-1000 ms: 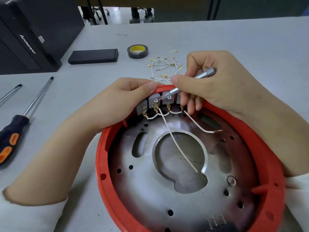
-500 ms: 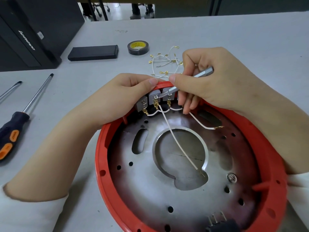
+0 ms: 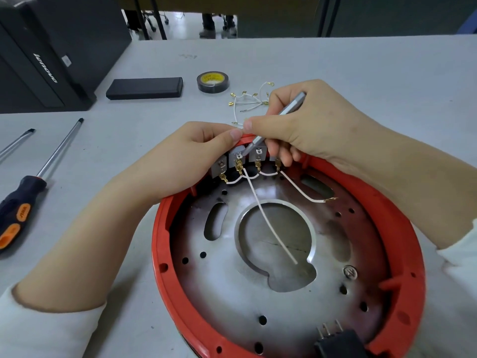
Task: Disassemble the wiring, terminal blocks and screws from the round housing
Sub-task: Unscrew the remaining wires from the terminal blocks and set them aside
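The round housing (image 3: pixel 165 259) has a red rim and a metal plate inside, and lies on the grey table. At its far edge sits a row of grey terminal blocks (image 3: pixel 219 166) joined by short white wires with brass lugs; one long white wire (image 3: pixel 268 223) runs across the plate's centre hole. My left hand (image 3: pixel 180 164) grips the rim and the leftmost blocks. My right hand (image 3: pixel 304 125) pinches a slim silver screwdriver (image 3: pixel 289 107), its tip on a screw of the second block.
Loose white wires (image 3: pixel 247 102) lie behind the housing, next to a roll of black tape (image 3: pixel 213 82) and a flat black case (image 3: pixel 144 88). Two screwdrivers (image 3: pixel 23 192) lie at the left. A black computer tower (image 3: pixel 51 52) stands far left. A black connector (image 3: pixel 340 344) sits at the housing's near edge.
My right hand has tilted the silver screwdriver more upright, its handle end rising, while the tip stays on the terminal block. My left hand keeps its hold.
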Demonstrator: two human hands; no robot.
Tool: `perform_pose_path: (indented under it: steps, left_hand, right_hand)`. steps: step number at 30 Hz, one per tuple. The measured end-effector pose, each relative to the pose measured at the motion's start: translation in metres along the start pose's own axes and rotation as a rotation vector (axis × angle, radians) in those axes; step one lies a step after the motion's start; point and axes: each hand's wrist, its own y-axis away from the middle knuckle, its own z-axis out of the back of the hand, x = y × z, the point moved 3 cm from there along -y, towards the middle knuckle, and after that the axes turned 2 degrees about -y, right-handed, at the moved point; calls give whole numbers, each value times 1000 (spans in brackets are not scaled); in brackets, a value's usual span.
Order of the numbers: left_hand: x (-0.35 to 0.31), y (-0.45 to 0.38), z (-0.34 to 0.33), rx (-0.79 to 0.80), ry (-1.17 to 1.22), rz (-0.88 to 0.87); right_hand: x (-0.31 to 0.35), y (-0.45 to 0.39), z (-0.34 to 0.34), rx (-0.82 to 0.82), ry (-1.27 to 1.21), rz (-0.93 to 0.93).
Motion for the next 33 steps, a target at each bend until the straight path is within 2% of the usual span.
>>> perform_pose_path:
  steps: [18,21,27,33]
  left_hand:
    - [2,-3,2,12,12,-23]
    - [0,-2,2,21,32,-31]
    - [-1,-1,2,3,-17,-11]
    - [-2,1,1,-16,-15,6]
  right_hand:
    - [10,-18,0,142,67,-108]
    - [8,-14,-1,118,55,-64]
    - [-3,7,-3,-12,55,148]
    - [-7,8,-4,-46,38,193]
